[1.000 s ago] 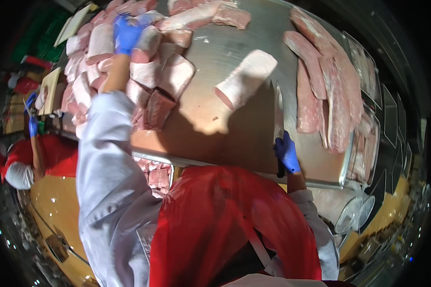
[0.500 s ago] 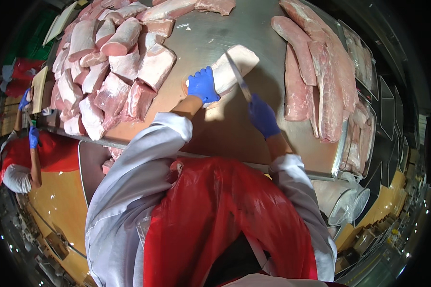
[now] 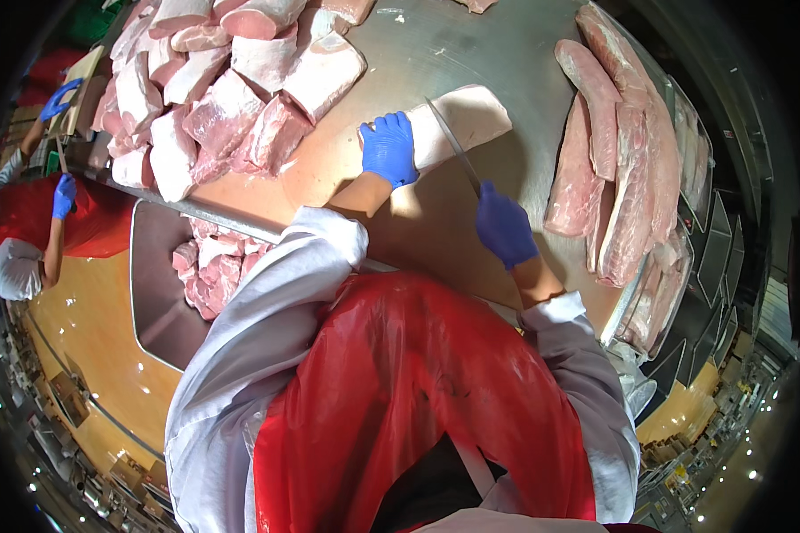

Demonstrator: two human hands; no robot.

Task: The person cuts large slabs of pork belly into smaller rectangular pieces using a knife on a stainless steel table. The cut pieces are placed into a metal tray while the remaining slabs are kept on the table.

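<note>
A pale pork loin piece [image 3: 484, 115] lies crosswise on the work table in front of me, fat side up. My left hand [image 3: 388, 151], in a blue glove, grips its left end with the fingers curled over it. In my right hand [image 3: 505, 226], also gloved in blue, is the handle of a knife [image 3: 456, 149]. Its long, narrow blade points away from me and slants left across the middle of the loin. Whether the edge has entered the meat I cannot tell. Part of the loin's left end is hidden under my left hand.
Left on the table [image 3: 418, 235] is a heap of cut pork pieces [image 3: 227, 111]. Long whole loins [image 3: 631, 178] lie at the right. A metal tub [image 3: 160, 293] with meat chunks [image 3: 213, 275] stands below the left edge. Farther left, a gloved co-worker [image 3: 62, 200] holds a knife.
The view has shifted, so the table's contents sit differently and more of the tub shows. My left hand stays on the loin, and the knife remains across it.
</note>
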